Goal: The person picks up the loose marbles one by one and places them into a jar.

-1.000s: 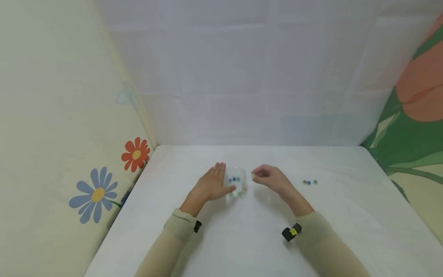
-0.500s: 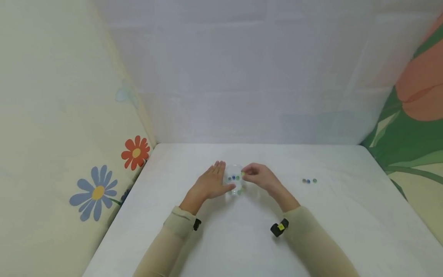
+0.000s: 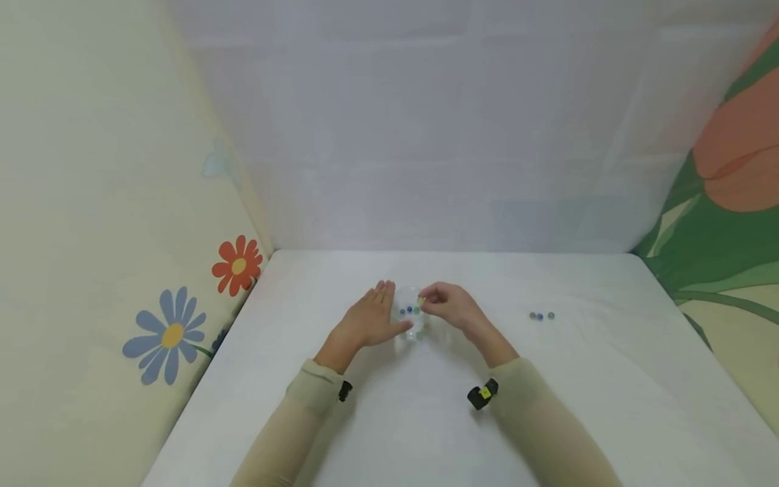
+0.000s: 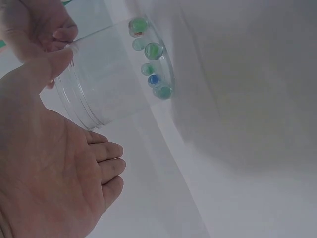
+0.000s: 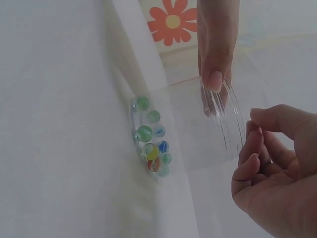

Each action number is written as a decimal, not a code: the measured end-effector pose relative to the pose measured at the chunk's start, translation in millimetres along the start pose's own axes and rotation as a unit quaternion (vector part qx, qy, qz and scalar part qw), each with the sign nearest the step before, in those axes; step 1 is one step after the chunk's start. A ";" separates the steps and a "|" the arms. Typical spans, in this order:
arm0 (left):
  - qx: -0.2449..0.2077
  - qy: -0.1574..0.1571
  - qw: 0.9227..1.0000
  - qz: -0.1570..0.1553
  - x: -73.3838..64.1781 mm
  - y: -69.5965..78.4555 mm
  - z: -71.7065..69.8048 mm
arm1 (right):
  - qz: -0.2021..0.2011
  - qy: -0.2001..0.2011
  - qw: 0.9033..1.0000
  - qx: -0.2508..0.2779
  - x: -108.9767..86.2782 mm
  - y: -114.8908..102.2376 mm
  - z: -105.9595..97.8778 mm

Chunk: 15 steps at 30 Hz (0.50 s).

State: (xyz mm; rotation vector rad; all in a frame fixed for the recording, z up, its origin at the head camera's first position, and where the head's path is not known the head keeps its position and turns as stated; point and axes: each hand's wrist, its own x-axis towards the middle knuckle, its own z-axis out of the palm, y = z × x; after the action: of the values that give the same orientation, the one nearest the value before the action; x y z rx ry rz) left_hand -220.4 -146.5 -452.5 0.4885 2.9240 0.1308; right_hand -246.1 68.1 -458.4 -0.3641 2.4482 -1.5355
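Note:
A clear jar [image 4: 106, 82] stands on the white table, with several glass marbles [image 5: 144, 133] at its bottom in green, blue, yellow and red. My left hand [image 3: 367, 323] is at the jar's left side with fingers straight. Its thumb lies across the front near the rim in the wrist views. At the right of the jar's mouth, my right hand [image 3: 455, 308] pinches a small yellowish marble [image 3: 421, 299] between thumb and fingers. In the right wrist view those fingers mostly hide the marble.
Three loose marbles [image 3: 539, 316] lie on the white table [image 3: 395, 419] to the right of my right hand. A white cloth backdrop [image 3: 426, 135] rises behind the table. Flower-printed cloth [image 3: 91, 203] hangs at the left side, with another print at the right.
My right hand has moved left with the pinched marble, from beside the jar to its mouth. The left hand keeps its place against the jar.

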 end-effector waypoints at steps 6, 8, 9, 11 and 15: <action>-0.003 -0.002 1.000 -0.004 1.9 0.6 0.1 | -0.004 -0.007 1.000 0.003 0.0 2.3 -1.4; -0.003 -0.002 1.000 -0.005 1.8 0.4 -0.1 | -0.005 -0.009 1.000 0.002 0.0 2.1 -1.8; -0.005 -0.002 1.000 -0.005 1.6 0.6 -0.5 | -0.005 -0.010 1.000 0.002 -0.1 2.1 -1.9; -0.008 -0.003 1.000 -0.005 0.9 1.0 -1.0 | -0.006 -0.010 1.000 0.003 -0.3 2.4 -2.1; -0.012 -0.004 1.000 -0.005 0.1 2.1 -2.3 | -0.012 -0.009 1.000 0.003 -0.8 4.1 -2.4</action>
State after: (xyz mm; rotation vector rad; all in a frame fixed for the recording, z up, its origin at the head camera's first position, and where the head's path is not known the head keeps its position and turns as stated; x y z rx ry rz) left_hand -220.2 -144.6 -450.0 0.4693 2.9130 0.1632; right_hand -246.5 72.1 -461.0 -0.4054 2.4321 -1.5421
